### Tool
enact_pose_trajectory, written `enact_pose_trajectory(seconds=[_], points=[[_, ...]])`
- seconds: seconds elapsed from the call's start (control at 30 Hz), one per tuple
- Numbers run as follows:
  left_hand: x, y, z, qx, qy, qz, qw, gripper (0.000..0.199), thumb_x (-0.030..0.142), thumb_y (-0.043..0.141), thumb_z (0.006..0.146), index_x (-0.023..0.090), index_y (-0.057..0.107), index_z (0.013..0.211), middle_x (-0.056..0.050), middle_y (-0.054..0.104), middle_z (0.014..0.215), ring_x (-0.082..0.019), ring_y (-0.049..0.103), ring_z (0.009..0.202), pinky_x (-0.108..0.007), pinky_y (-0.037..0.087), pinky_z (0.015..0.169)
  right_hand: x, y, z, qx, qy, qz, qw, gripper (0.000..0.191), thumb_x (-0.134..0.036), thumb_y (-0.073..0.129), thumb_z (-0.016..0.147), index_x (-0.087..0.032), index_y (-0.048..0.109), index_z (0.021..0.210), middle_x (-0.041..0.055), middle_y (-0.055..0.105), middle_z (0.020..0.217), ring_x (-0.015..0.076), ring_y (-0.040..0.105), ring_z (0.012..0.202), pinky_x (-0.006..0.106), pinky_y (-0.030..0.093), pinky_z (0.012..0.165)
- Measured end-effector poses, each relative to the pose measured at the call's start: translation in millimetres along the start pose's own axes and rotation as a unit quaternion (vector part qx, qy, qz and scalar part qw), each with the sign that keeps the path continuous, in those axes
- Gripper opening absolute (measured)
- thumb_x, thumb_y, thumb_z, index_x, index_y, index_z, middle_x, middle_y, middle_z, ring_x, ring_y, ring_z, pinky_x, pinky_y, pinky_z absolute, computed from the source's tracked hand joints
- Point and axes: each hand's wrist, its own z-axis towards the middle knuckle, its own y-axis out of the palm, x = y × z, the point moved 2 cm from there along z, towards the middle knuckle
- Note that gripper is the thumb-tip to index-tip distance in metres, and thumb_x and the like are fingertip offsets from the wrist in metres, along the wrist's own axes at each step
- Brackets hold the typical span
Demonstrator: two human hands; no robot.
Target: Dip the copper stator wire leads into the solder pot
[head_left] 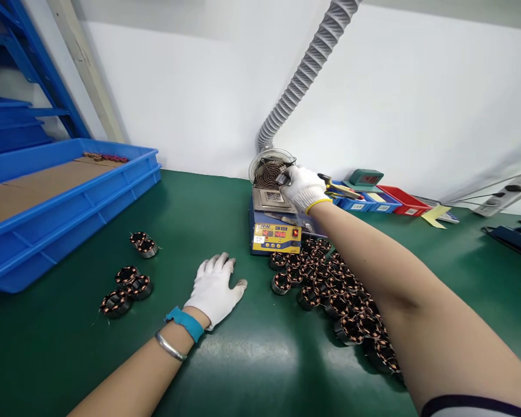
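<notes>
- Right arm point(384, 263) lies nearest, stretched over the clustered cores point(323, 286) toward the desk's point(226, 370) far edge; best kept raised so it drags none along, though it hides the cluster's right side, and the shoulder end is cut off
- Blue tray point(91, 214) by the desk's left side runs out of view; its dark pieces are too small to tell
- Yellow-fronted machine point(276, 234) near the far edge may well run hot, so fingertips should clear its top; the panel's small lettering is hard to read
- Left hand point(217, 292) rests palm down on the desk, fingers apart, holding nothing, a sound brace
- Right hand point(304, 188) is closed around one core point(282, 179) before the round grille point(268, 172); a firm, level pinch suits it, but whether core and machine touch cannot be told
</notes>
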Motion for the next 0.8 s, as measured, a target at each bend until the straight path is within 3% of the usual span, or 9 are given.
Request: enact_pose_trajectory(seconds=[0.13, 0.27, 0.37, 0.47, 0.57, 0.67, 0.8], points=[[1.9, 1.0, 1.2, 0.017, -0.018, -0.028, 0.999, 0.062, 0.041, 0.056, 0.079, 0.011, 0.047, 0.132, -0.015, 0.048, 0.137, -0.031, 0.041, 0.128, -0.047, 0.03, 0.11, -17.6, -11.5, -29.7, 0.009, 0.042, 0.154, 0.987, 0.033, -0.038, 0.066, 0.071, -0.024, 0.066, 0.1, 0.0039, 0.068, 0.096, 0.0261, 0.061, 0.092, 0.041, 0.048, 0.08], [5.4, -0.1, 1.7, 0.042, -0.05, -0.115, 0.991, 0.077, 0.044, 0.057, 0.078, 0.004, 0.033, 0.14, -0.02, 0.051, 0.132, -0.03, 0.048, 0.123, -0.042, 0.036, 0.106, -55.9, 3.0, -76.2, -0.086, 0.046, 0.333, 0.938, 0.025, -0.033, 0.069, 0.069, -0.022, 0.069, 0.092, 0.0011, 0.07, 0.089, 0.019, 0.065, 0.085, 0.032, 0.05, 0.079], [7.6, -2.1, -0.9, 0.059, -0.064, -0.203, 0.975, 0.079, 0.043, 0.054, 0.081, 0.004, 0.025, 0.143, -0.02, 0.051, 0.133, -0.028, 0.051, 0.121, -0.038, 0.041, 0.102, -88.1, 23.6, -112.5, -0.152, 0.048, 0.408, 0.899, 0.041, -0.031, 0.069, 0.07, -0.02, 0.064, 0.109, 0.0024, 0.071, 0.093, 0.0177, 0.065, 0.088, 0.03, 0.05, 0.081], [7.1, -5.8, -4.4, 0.078, -0.1, -0.265, 0.956, 0.075, 0.036, 0.056, 0.081, 0.008, 0.025, 0.143, -0.018, 0.056, 0.128, -0.029, 0.055, 0.117, -0.037, 0.046, 0.097, -110.7, 33.7, -140.4, -0.18, 0.039, 0.414, 0.892, 0.061, -0.036, 0.067, 0.072, -0.021, 0.051, 0.129, 0.004, 0.068, 0.106, 0.0197, 0.063, 0.1, 0.031, 0.048, 0.088], [2.8, -10.2, -4.9, 0.111, -0.144, -0.313, 0.932, 0.072, 0.033, 0.057, 0.081, 0.011, 0.025, 0.143, -0.015, 0.063, 0.119, -0.029, 0.061, 0.108, -0.036, 0.05, 0.089, -118.3, 29.0, -154.4, -0.222, -0.005, 0.413, 0.883, 0.049, -0.041, 0.063, 0.077, -0.023, 0.057, 0.122, 0.0033, 0.068, 0.108, 0.0214, 0.062, 0.1, 0.032, 0.049, 0.086], [-3.9, -11.3, -2.7, 0.141, -0.165, -0.369, 0.904, 0.065, 0.036, 0.052, 0.086, 0.012, 0.028, 0.141, -0.013, 0.066, 0.113, -0.026, 0.064, 0.104, -0.035, 0.051, 0.087, -114.3, 23.1, -156.5, -0.28, -0.043, 0.454, 0.845, 0.035, -0.048, 0.06, 0.08, -0.021, 0.065, 0.103, 0.0017, 0.07, 0.089, 0.0197, 0.064, 0.085, 0.029, 0.051, 0.076], [-7.9, -7.3, 0.2, 0.133, -0.124, -0.415, 0.892, 0.053, 0.037, 0.048, 0.087, 0.015, 0.038, 0.135, -0.01, 0.065, 0.117, -0.022, 0.061, 0.109, -0.033, 0.049, 0.093, -101.6, 32.9, -152.1, -0.343, 0.063, 0.557, 0.754, 0.029, -0.046, 0.058, 0.083, -0.018, 0.06, 0.077, 0.0008, 0.064, 0.065, 0.0138, 0.061, 0.061, 0.024, 0.052, 0.059]])
